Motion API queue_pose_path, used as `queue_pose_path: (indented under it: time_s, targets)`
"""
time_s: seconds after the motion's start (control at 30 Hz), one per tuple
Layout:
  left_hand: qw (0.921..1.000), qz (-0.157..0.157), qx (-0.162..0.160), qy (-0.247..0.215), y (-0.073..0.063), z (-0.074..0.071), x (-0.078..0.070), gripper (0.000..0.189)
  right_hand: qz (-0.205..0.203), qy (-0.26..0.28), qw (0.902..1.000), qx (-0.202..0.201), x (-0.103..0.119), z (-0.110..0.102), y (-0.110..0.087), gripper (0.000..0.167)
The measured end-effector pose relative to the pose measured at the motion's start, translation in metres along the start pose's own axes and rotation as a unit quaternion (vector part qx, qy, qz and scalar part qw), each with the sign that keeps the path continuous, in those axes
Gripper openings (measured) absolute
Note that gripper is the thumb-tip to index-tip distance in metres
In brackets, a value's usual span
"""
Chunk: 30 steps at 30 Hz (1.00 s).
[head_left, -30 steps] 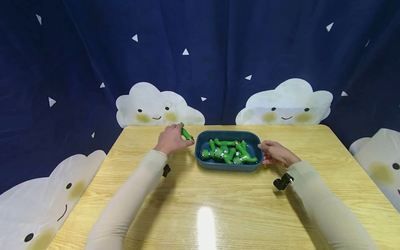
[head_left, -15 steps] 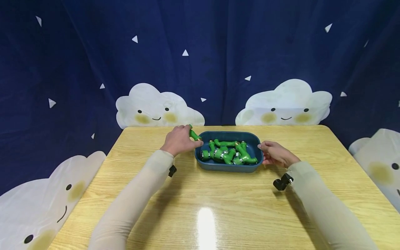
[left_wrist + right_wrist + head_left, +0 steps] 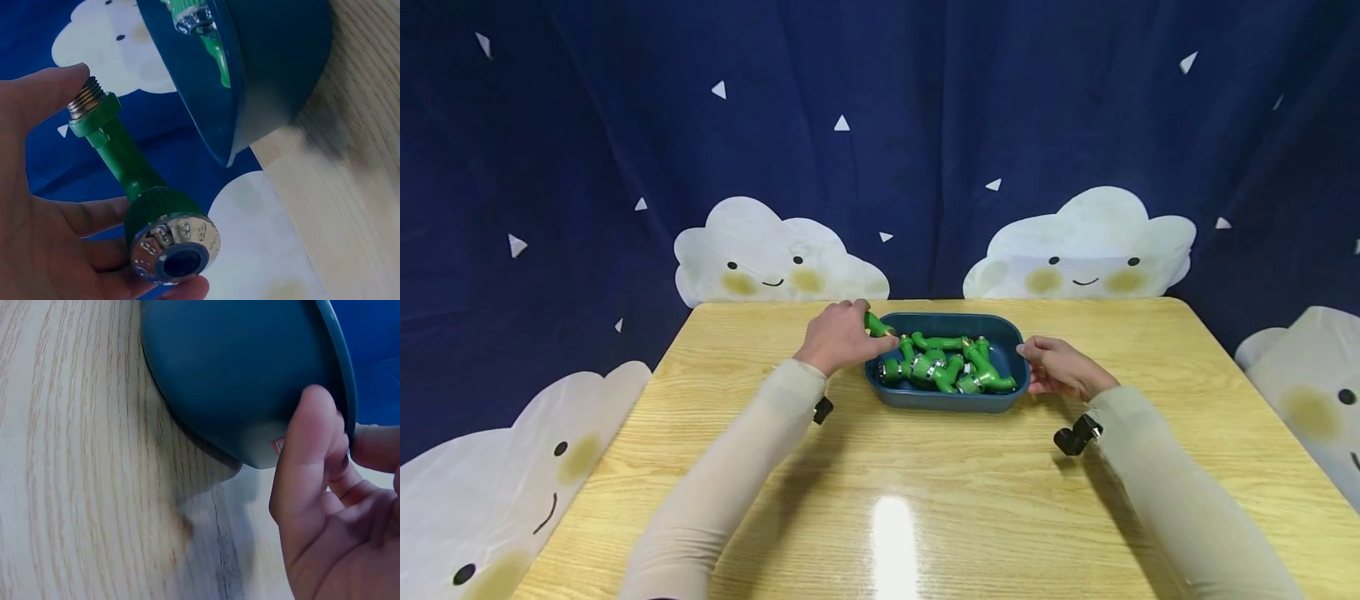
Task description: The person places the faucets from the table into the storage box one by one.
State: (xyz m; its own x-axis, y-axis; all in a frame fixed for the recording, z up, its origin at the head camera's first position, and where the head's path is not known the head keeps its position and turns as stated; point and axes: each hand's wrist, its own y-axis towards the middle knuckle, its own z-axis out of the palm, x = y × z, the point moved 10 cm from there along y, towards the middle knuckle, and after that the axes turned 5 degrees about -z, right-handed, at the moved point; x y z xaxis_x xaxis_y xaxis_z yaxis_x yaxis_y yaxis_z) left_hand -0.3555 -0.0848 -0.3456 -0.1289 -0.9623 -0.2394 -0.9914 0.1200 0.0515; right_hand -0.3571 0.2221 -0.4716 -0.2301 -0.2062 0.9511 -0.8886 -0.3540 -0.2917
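My left hand [image 3: 841, 336] holds a green plastic tap [image 3: 128, 156] at the left rim of a dark blue box. In the left wrist view, the thumb lies by the tap's threaded brass end, and the other fingers curl round its ribbed green knob with a chrome end. The blue box [image 3: 947, 402] stands on the table, several more green taps [image 3: 930, 368] lying jumbled inside. My right hand [image 3: 1063, 367] pinches the box's right rim; up close in the right wrist view, fingers [image 3: 312, 444] press its outer wall.
The wooden table [image 3: 985, 500] extends in front of the box and to both sides, with a bright glare patch near the front. Behind it hangs a dark blue curtain [image 3: 917, 125] with white clouds. A small black camera [image 3: 1078, 435] sits on the right wrist.
My left hand has moved right with the green tap, from beside the box to its left rim. The right hand and the box have stayed in place.
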Motion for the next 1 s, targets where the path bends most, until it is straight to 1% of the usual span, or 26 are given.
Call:
queue_pose_path:
  time_s: [0.23, 0.37, 0.47, 0.57, 0.63, 0.77, 1.0]
  targets:
    - [0.9999, 0.013, -0.001, 0.009, -0.002, 0.000, -0.014, 0.079, 0.007, -0.001, 1.0000, -0.006, 0.001, -0.002, -0.001, 0.022]
    - [0.9999, 0.007, -0.003, 0.012, -0.004, 0.000, -0.023, 0.077, 0.005, -0.001, 1.0000, -0.002, 0.002, -0.002, -0.002, 0.022]
    - [0.9999, 0.010, 0.007, 0.007, -0.006, 0.003, -0.033, 0.077, 0.005, -0.001, 1.0000, 0.002, 0.000, -0.003, -0.006, 0.022]
    - [0.9996, 0.022, 0.016, -0.002, -0.007, 0.007, -0.046, 0.077, 0.010, 0.000, 0.9999, 0.001, -0.004, -0.006, -0.010, 0.022]
    - [0.9995, 0.028, 0.016, -0.003, -0.008, 0.008, -0.052, 0.076, 0.012, 0.000, 0.9999, 0.000, -0.006, -0.008, -0.011, 0.022]
    - [0.9997, 0.023, 0.011, 0.003, -0.008, 0.008, -0.056, 0.075, 0.007, 0.001, 1.0000, 0.001, -0.005, -0.006, -0.009, 0.022]
    - [0.9995, 0.011, 0.029, 0.008, -0.004, 0.009, -0.057, 0.073, 0.007, -0.002, 1.0000, 0.005, 0.000, -0.002, -0.001, 0.022]
